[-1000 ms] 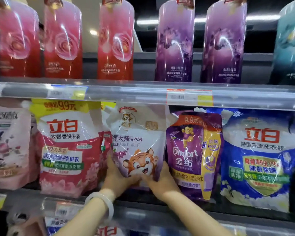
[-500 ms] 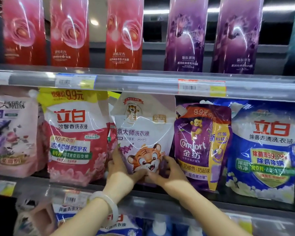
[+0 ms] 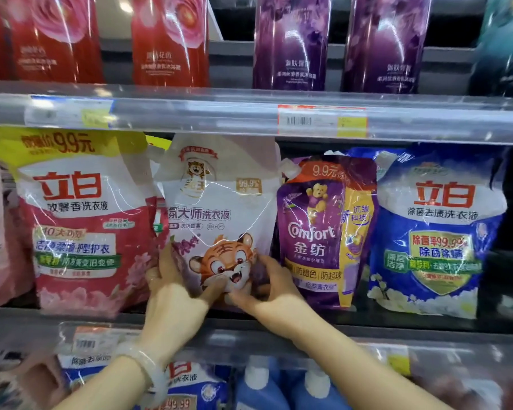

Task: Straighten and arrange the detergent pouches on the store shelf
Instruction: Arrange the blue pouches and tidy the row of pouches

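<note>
Grey metal store shelf (image 3: 397,327), clear plastic price rail along the upper tier's front edge (image 3: 190,113).

Upper tier: tall glossy red bottles with rose print (image 3: 169,39) on the left, tall glossy purple bottles (image 3: 290,42) right of them. All upright.

Middle tier, a row of soft plastic detergent pouches standing side by side:
- blue-and-white pouch with red logo (image 3: 438,232), furthest right of these four, upright, touching its purple neighbour.
- red-and-white pouch with yellow 9.9 banner (image 3: 77,220), left of centre, top leaning slightly left.
- white pouch with orange cartoon tiger (image 3: 219,208), centre, between the red and purple ones. Upright, facing front, left edge overlapping the red pouch's right edge.
- purple pouch marked Comfort with a yellow side stripe (image 3: 317,232), narrower, just right of the tiger pouch, leaning slightly.

Left hand (image 3: 172,297): gripping the tiger pouch's lower left corner, fingers wrapped round the edge, thumb on the front face.
Right hand (image 3: 270,294): gripping the lower right corner the same way, thumb on the front under the tiger's face. Thumb tips almost meet.

Lower tier: blue bottles with white caps (image 3: 258,386), partly hidden by the arms.

Orange-and-yellow price label with barcode (image 3: 320,121) on the rail, above the purple pouch.

Pale translucent bangle (image 3: 148,368) on the left wrist.
</note>
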Demonstrator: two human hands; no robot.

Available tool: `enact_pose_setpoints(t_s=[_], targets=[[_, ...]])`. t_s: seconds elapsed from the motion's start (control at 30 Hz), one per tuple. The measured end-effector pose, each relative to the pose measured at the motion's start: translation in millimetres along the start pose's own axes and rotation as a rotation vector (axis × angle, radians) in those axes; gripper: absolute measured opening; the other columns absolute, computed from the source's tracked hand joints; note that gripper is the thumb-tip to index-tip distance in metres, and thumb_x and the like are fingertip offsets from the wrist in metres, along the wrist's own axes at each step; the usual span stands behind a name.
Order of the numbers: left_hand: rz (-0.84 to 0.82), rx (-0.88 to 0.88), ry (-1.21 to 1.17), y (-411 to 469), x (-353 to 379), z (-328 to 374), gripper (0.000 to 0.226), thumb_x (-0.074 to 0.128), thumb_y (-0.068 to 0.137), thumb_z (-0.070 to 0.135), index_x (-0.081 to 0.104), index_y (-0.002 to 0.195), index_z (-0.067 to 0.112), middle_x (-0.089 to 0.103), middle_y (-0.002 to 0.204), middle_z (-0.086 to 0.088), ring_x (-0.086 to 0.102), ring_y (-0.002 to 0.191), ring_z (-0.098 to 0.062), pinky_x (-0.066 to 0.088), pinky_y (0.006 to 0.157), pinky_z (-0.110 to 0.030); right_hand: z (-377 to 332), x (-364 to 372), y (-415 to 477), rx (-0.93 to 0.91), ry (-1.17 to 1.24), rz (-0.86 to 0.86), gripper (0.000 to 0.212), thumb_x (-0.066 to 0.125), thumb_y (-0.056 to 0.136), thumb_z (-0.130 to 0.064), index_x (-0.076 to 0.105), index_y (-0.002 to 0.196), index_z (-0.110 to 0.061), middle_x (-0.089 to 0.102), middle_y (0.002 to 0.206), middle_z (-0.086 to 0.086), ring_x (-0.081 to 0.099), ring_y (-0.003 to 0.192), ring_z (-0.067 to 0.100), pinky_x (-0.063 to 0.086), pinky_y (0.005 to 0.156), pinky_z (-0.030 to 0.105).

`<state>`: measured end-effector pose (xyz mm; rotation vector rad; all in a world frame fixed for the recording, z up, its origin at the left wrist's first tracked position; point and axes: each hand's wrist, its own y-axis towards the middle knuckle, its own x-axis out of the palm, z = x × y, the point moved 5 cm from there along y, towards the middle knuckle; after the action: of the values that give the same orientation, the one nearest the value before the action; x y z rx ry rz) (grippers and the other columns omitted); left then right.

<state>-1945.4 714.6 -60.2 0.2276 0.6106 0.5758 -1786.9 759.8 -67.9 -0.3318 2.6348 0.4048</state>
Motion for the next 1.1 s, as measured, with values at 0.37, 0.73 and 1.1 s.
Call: enact_pose_setpoints(t_s=[0.37, 0.73, 1.1], targets=[[-0.288, 0.442, -0.226, -35, 90, 86, 0.078, 0.067, 0.062, 0.054, 0.039, 0.131, 0.029, 0.051, 0.127, 0.009, 0.047, 0.122, -0.009, 0.041, 0.105, -0.036, 34, -130, -47, -0.042, -0.031, 0.498, 0.030, 0.075, 0.075, -0.017, 0.052, 0.095, -0.023, 0.061, 0.088, -0.003, 0.061, 0.078, 0.013, 0.050, 0.071, 0.028], [-0.207, 0.225, -0.140, -27, 130, 95, 0.118, 0.083, 0.060, 0.037, 0.002, 0.146, 0.033, 0.011, 0.149, -0.007, 0.019, 0.136, -0.020, 0.027, 0.107, -0.028, 52, -128, -33, 0.138, 0.030, 0.172, 0.089, 0.075, 0.075, -0.011, 0.018, 0.143, -0.021, 0.045, 0.138, 0.000, 0.047, 0.117, 0.014, 0.046, 0.079, 0.010], [0.010, 0.397, -0.066, -59, 115, 95, 0.097, 0.080, 0.069, 0.030, 0.019, 0.145, 0.025, 0.017, 0.148, -0.013, 0.016, 0.138, -0.024, 0.019, 0.113, -0.033, 59, -152, -59, 0.013, -0.002, 0.281, 0.058, 0.078, 0.072, -0.011, 0.045, 0.118, -0.023, 0.062, 0.100, -0.005, 0.062, 0.097, 0.013, 0.054, 0.084, 0.027]])
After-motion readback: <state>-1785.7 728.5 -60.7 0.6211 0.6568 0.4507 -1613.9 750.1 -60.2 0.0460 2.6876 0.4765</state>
